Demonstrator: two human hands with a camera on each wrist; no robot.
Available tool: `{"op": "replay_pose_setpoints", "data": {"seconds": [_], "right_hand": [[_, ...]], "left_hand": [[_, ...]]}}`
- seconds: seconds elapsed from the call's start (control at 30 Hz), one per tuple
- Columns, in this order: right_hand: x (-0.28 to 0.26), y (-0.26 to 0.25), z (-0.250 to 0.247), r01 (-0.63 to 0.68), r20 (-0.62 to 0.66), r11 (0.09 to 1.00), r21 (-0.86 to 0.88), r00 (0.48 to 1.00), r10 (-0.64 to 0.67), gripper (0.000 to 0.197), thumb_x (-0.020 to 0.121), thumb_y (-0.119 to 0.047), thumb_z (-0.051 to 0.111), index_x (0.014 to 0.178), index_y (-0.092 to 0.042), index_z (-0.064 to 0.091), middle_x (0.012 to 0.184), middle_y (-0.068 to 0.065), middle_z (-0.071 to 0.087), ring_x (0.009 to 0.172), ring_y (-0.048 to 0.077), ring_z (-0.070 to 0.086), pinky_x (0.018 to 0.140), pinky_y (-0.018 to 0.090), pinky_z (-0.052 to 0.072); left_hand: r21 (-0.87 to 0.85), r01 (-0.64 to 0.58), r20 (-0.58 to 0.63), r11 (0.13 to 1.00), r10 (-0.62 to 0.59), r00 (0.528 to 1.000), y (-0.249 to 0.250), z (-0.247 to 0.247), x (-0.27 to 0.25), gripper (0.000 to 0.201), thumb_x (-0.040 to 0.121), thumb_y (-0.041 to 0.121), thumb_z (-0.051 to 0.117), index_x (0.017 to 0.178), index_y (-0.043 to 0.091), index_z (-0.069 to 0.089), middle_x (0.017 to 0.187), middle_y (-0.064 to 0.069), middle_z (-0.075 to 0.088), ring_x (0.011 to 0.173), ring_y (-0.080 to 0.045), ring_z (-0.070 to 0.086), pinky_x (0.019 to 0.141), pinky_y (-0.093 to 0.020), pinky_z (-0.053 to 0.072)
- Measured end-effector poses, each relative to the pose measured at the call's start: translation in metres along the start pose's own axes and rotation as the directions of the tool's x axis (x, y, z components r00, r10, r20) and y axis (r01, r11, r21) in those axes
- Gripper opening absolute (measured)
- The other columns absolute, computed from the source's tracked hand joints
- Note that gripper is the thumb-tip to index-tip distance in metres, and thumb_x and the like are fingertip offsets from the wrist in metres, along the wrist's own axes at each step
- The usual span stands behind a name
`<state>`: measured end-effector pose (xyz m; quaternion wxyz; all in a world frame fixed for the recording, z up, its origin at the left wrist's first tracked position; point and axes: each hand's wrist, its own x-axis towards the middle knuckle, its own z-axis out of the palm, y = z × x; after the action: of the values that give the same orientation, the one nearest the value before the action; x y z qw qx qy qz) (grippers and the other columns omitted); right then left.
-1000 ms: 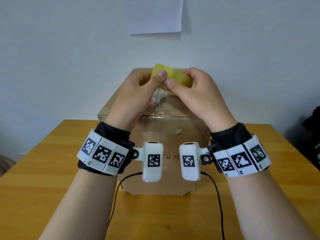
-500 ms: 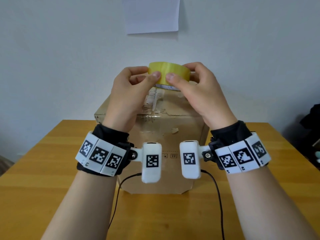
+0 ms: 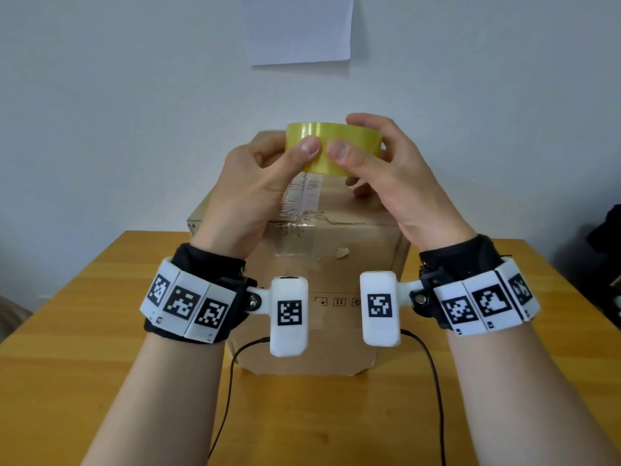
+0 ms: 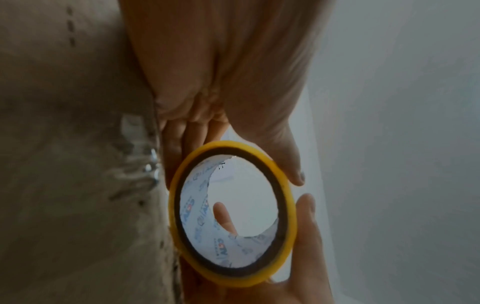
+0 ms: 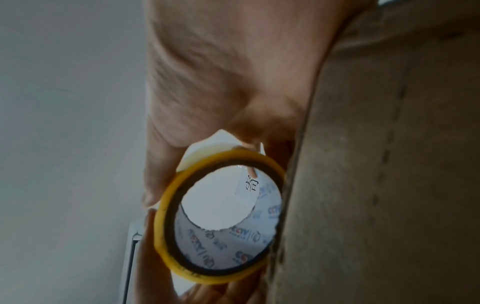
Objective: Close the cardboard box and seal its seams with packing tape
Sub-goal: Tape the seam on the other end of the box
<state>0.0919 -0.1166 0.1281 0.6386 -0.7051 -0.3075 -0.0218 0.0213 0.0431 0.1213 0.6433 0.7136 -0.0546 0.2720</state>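
Both hands meet on the roll of yellow packing tape [image 3: 332, 146], which we hold raised above the closed top of the cardboard box [image 3: 322, 250]. Our left hand [image 3: 255, 190] curls round the roll's left side, thumb tip pressed on the yellow outer band; our right hand [image 3: 386, 176] curls round the right side, its thumb set just beside the left thumb on the same band. From the left wrist we look through the roll's hollow core [image 4: 231, 214]: printed white liner inside, dark ring of wound tape, yellow rim, with fingers [image 4: 226, 220] showing beyond the opening. The right wrist view gives the same ring [image 5: 221, 218], close beside the box wall [image 5: 376, 185]; whether they touch there we cannot tell, the picture being soft. Old clear tape [image 3: 302, 200] runs wrinkled along the box's top seam. The box stands on a wooden table [image 3: 100, 331]. A white paper sheet [image 3: 299, 28] hangs on the wall behind.
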Motion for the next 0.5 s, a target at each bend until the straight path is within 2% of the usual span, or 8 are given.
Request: {"op": "replay_pose_setpoints", "data": {"seconds": [0.07,0.13,0.2,0.27,0.3,0.37,0.43,0.5], "right_hand": [[-0.001,-0.002,0.001,-0.012,0.049,1.0,0.014,0.999,0.011,0.085,0.058,-0.066,0.072,0.133,-0.031,0.054,0.116,-0.005,0.065,0.102,0.01,0.067,0.091,0.028,0.053],[-0.002,-0.003,0.0,-0.015,0.056,0.999,0.042,0.998,0.013,0.083,0.059,-0.062,0.079,0.132,-0.029,0.055,0.117,-0.002,0.066,0.105,0.012,0.067,0.094,0.028,0.054],[-0.003,-0.003,-0.001,-0.022,0.018,0.996,0.086,1.0,0.021,0.084,0.061,-0.056,0.086,0.131,-0.024,0.054,0.112,-0.001,0.069,0.102,0.015,0.07,0.091,0.032,0.056],[-0.004,-0.003,-0.001,-0.02,-0.024,0.991,0.134,0.999,0.024,0.08,0.061,-0.049,0.08,0.131,-0.021,0.053,0.109,0.0,0.072,0.099,0.017,0.072,0.088,0.036,0.058],[-0.004,-0.002,-0.001,-0.016,-0.037,0.99,0.141,0.999,0.021,0.079,0.061,-0.047,0.08,0.13,-0.02,0.053,0.109,0.002,0.073,0.097,0.016,0.073,0.086,0.034,0.059],[-0.003,0.0,-0.001,-0.008,-0.039,0.99,0.138,0.999,0.013,0.078,0.062,-0.046,0.083,0.13,-0.02,0.053,0.111,0.004,0.073,0.096,0.014,0.073,0.086,0.031,0.058],[-0.001,0.003,-0.002,0.006,-0.047,0.992,0.127,0.999,0.0,0.08,0.061,-0.046,0.09,0.129,-0.022,0.054,0.112,0.005,0.071,0.099,0.016,0.072,0.088,0.033,0.059],[0.001,0.007,-0.002,0.046,-0.09,0.997,0.065,0.995,-0.04,0.082,0.059,-0.045,0.092,0.129,-0.025,0.053,0.115,0.001,0.066,0.104,0.013,0.067,0.089,0.033,0.058]], "left_hand": [[0.024,-0.005,0.033,1.0,0.004,0.999,-0.001,-0.001,-0.002,0.052,0.085,0.052,0.066,0.106,0.004,0.072,0.111,-0.023,0.07,0.108,-0.038,0.067,0.104,-0.054,0.048],[0.035,-0.006,0.061,0.999,0.004,0.998,-0.001,-0.002,-0.001,0.048,0.086,0.051,0.064,0.102,0.007,0.074,0.107,-0.02,0.073,0.108,-0.037,0.067,0.105,-0.055,0.046],[0.034,0.004,0.049,0.999,-0.006,0.999,0.0,-0.001,-0.001,0.04,0.085,0.048,0.066,0.102,0.013,0.075,0.105,-0.013,0.075,0.105,-0.031,0.07,0.104,-0.051,0.048],[0.021,0.018,0.01,1.0,-0.018,1.0,0.0,0.0,-0.001,0.042,0.081,0.047,0.071,0.105,0.013,0.075,0.109,-0.01,0.075,0.105,-0.025,0.071,0.103,-0.047,0.051],[0.018,0.021,-0.005,1.0,-0.021,1.0,0.0,0.0,-0.001,0.045,0.08,0.047,0.072,0.107,0.012,0.074,0.112,-0.009,0.073,0.105,-0.023,0.071,0.101,-0.043,0.052],[0.038,0.017,-0.014,0.999,-0.017,1.0,-0.002,0.0,0.0,0.044,0.082,0.045,0.073,0.11,0.011,0.073,0.114,-0.006,0.072,0.102,-0.014,0.07,0.091,-0.028,0.053],[0.055,0.0,-0.018,0.999,0.001,1.0,-0.001,0.001,-0.002,0.033,0.09,0.037,0.071,0.111,0.011,0.073,0.107,0.001,0.07,0.089,-0.002,0.068,0.078,-0.015,0.048],[0.079,-0.031,-0.022,0.996,0.033,0.999,0.0,0.005,-0.003,0.028,0.093,0.03,0.068,0.113,0.011,0.073,0.103,0.006,0.072,0.085,0.001,0.068,0.076,-0.014,0.048]]}}
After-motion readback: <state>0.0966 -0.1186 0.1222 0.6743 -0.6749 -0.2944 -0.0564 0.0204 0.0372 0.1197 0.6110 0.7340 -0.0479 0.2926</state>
